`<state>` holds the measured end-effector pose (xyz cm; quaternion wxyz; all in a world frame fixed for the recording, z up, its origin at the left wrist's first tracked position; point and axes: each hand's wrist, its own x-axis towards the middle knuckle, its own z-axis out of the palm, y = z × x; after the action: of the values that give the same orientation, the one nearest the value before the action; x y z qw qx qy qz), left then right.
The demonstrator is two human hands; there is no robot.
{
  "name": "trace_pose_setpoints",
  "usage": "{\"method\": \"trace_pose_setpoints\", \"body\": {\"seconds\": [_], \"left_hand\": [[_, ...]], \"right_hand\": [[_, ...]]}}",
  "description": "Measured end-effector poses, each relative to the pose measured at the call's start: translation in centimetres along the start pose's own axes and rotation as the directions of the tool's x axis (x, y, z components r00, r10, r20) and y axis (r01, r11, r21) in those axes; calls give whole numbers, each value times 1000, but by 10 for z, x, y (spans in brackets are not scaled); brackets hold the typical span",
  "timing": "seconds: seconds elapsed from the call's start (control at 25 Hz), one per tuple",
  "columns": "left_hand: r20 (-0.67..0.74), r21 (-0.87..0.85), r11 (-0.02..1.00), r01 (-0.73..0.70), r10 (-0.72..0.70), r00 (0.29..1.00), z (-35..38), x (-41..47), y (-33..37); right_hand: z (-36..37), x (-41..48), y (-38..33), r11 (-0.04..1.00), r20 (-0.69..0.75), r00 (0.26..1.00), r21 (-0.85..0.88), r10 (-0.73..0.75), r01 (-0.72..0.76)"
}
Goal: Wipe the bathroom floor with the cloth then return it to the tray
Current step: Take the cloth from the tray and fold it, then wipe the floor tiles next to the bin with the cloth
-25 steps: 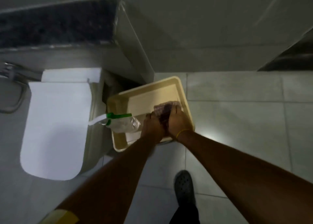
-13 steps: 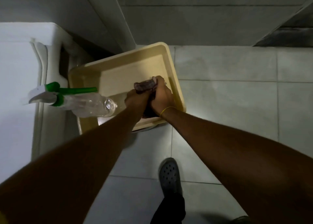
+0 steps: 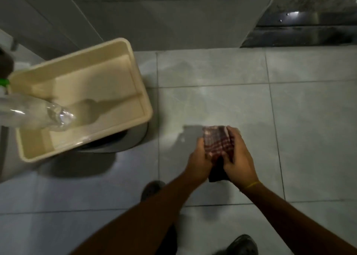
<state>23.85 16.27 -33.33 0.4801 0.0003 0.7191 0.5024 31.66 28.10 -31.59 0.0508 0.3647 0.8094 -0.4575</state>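
Note:
A red-and-white checked cloth (image 3: 218, 142) is bunched between both my hands above the grey tiled floor (image 3: 309, 119). My left hand (image 3: 200, 162) grips its left side and my right hand (image 3: 238, 162), with a yellow band at the wrist, grips its right side. A dark end of the cloth hangs down between my wrists. The cream plastic tray (image 3: 143, 92) stands to the left, raised on a dark round stand. A clear spray bottle (image 3: 34, 115) with a green trigger leans in the tray's left part.
The grey wall runs along the top. A dark polished step (image 3: 309, 31) lies at top right. My two dark shoes (image 3: 152, 190) (image 3: 244, 245) stand on the tiles below my arms. Part of the white toilet shows at the left edge.
Both hands have lifted the cloth out of the tray and carried it to the right, over the floor tiles. The view has swung right, so the tray now lies at left.

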Motion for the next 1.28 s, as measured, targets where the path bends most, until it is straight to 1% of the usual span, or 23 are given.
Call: {"method": "trace_pose_setpoints", "body": {"seconds": [0.04, 0.08, 0.12, 0.16, 0.24, 0.28, 0.32, 0.36, 0.4, 0.44, 0.48, 0.52, 0.56, 0.6, 0.64, 0.72, 0.76, 0.84, 0.92, 1.04, 1.16, 1.24, 1.28], "left_hand": [[51, 63, 997, 46, -49, 997, 32, 4, -29], [49, 154, 987, 52, -60, 997, 60, 11, -61], [87, 331, 944, -10, -20, 996, 88, 19, -92], [94, 398, 917, -12, -28, 995, 116, 28, -123], [193, 524, 832, -182, 93, 977, 146, 34, -163], [235, 540, 811, -225, 112, 966, 155, 34, -180], [234, 569, 783, -252, 140, 962, 157, 37, -194], [197, 628, 734, -257, 170, 966, 152, 40, -207], [152, 681, 677, -278, 241, 959, 143, 45, -223], [90, 732, 622, -277, 315, 945, 127, 52, -238], [40, 804, 538, -255, 378, 925, 106, 61, -256], [16, 870, 447, -206, 392, 920, 82, 70, -269], [6, 916, 369, -159, 382, 924, 55, 77, -281], [2, 947, 301, -115, 351, 936, 29, 85, -291], [14, 961, 256, -102, 327, 945, 10, 93, -301], [70, 970, 197, -141, 329, 942, -10, 107, -315], [95, 971, 177, -162, 335, 937, -12, 111, -319], [103, 970, 168, -175, 367, 925, -11, 115, -323], [87, 971, 171, -166, 394, 915, -11, 115, -326], [84, 966, 195, -170, 385, 919, -14, 113, -323], [103, 960, 208, -188, 364, 926, -14, 112, -318], [101, 959, 212, -186, 356, 929, -14, 112, -318], [98, 959, 214, -185, 362, 927, -14, 112, -319]], "right_hand": [[2, -10, 45, 1000, -31, 999, -5, 15, -15], [6, -19, 87, 999, -64, 997, 1, 37, -37], [10, -27, 130, 998, -101, 993, 14, 63, -62], [16, -35, 169, 996, -143, 985, 17, 93, -91], [26, -49, 232, 986, -212, 963, 38, 166, -162], [33, -57, 264, 978, -241, 948, 37, 206, -203], [39, -63, 292, 964, -264, 931, -15, 252, -265], [46, -67, 316, 930, -294, 910, -134, 293, -343], [52, -70, 335, 875, -328, 895, -275, 303, -397], [58, -73, 348, 831, -323, 908, -399, 268, -388], [64, -75, 358, 807, -261, 943, -499, 208, -316], [70, -74, 367, 795, -168, 977, -571, 133, -206], [74, -68, 373, 786, -85, 994, -609, 67, -105], [77, -56, 376, 777, -39, 999, -628, 31, -49], [81, -37, 377, 770, -36, 999, -637, 9, -30], [86, 16, 366, 768, -103, 994, -640, -49, -28], [89, 43, 356, 769, -124, 990, -638, -71, -25], [92, 81, 339, 759, -125, 986, -651, -114, 5], [92, 81, 342, 745, -116, 985, -667, -130, 20], [96, 18, 365, 733, -67, 989, -678, -131, 51], [125, -68, 382, 751, -22, 997, -659, -80, 46], [152, -100, 381, 751, -39, 998, -660, -54, 15], [162, -100, 376, 759, -68, 997, -651, -42, -12]]}}
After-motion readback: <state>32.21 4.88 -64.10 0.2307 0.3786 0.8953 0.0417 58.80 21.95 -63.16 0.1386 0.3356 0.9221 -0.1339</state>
